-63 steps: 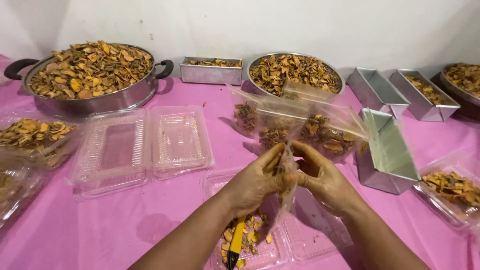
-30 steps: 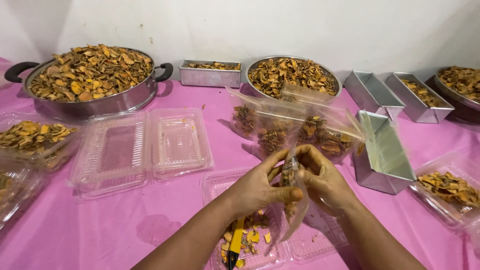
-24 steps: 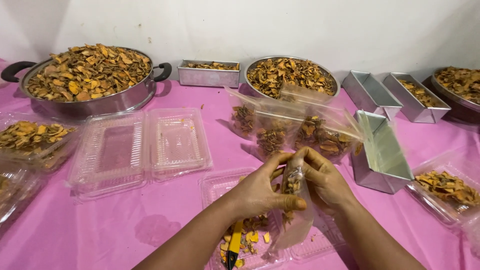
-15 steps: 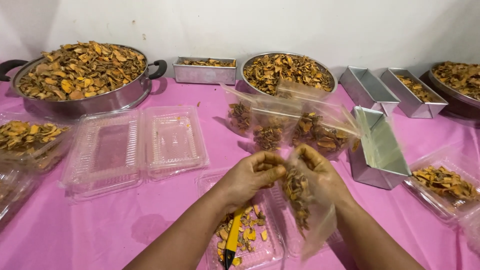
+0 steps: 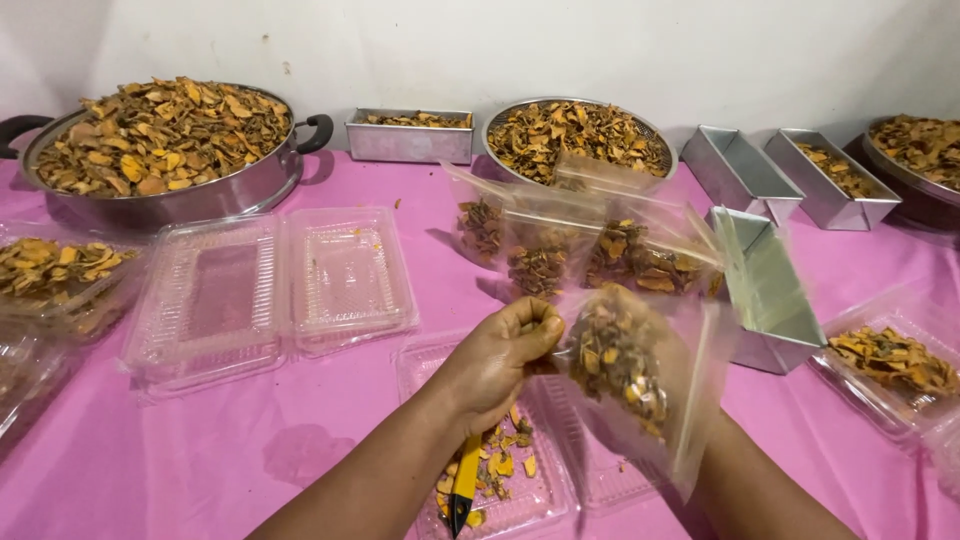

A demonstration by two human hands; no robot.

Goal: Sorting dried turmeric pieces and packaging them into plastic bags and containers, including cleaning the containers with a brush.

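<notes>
Clear plastic bag (image 5: 640,375) of dried orange-brown slices held above the pink table (image 5: 200,450) — left hand (image 5: 495,365) pinches its upper left edge. Right hand (image 5: 640,440) sits behind the bag, mostly hidden — grip cannot be told. Open clamshell tray (image 5: 500,480) lies below.
</notes>
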